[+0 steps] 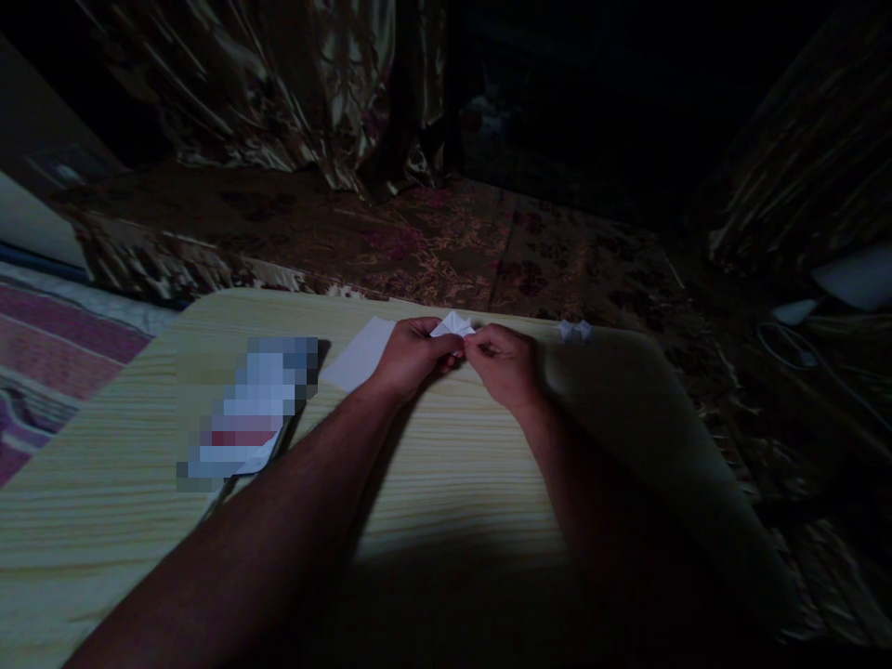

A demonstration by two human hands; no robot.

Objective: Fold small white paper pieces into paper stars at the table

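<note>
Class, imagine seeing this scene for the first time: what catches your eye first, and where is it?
The eye goes first to the small folded white paper, pinched between the left hand and the right hand at the far edge of the pale wood-grain table. Next come a flat white sheet just left of the left hand and another folded white piece right of the right hand.

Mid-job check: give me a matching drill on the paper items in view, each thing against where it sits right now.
Things:
1. folded paper
2. flat white sheet
3. small folded pieces

Places:
A. on the table, to the right of the right hand
B. pinched between both hands
C. lying on the table, just left of the left hand

Pairs: 1-B; 2-C; 3-A
</note>
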